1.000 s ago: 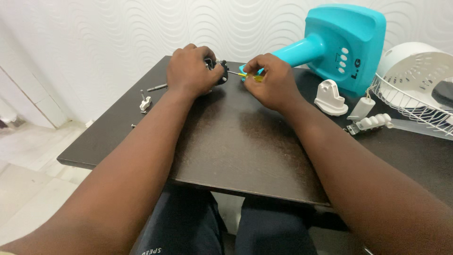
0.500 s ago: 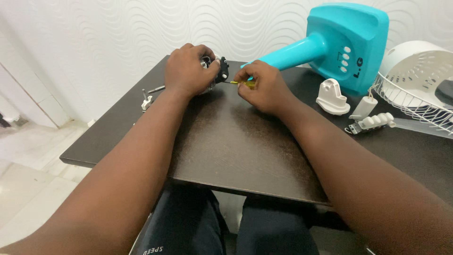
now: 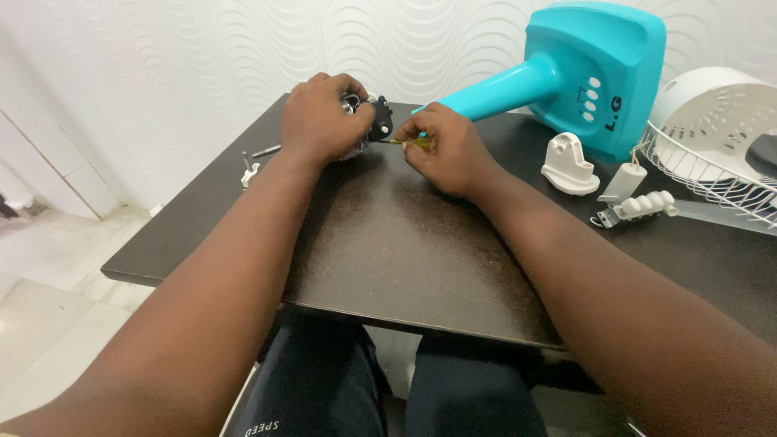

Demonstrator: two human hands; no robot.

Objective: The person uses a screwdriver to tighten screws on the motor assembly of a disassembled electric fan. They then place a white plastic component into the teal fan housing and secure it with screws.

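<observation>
My left hand (image 3: 320, 120) grips a small metal and black motor (image 3: 371, 120) at the far side of the dark wooden table (image 3: 388, 243). My right hand (image 3: 443, 148) holds a small yellow-handled screwdriver (image 3: 405, 142) with its tip against the black end of the motor. Most of the motor is hidden under my left fingers.
A turquoise fan base (image 3: 579, 69) lies on its side behind my right hand. To the right are a white plastic bracket (image 3: 568, 164), a white capacitor (image 3: 623, 182), a white switch block (image 3: 639, 209) and a white wire fan grille (image 3: 712, 150). Loose screws (image 3: 251, 166) lie at the left.
Both hands and the motor have shifted slightly; the screwdriver stays at the motor's end and the black end cap now shows more clearly.
</observation>
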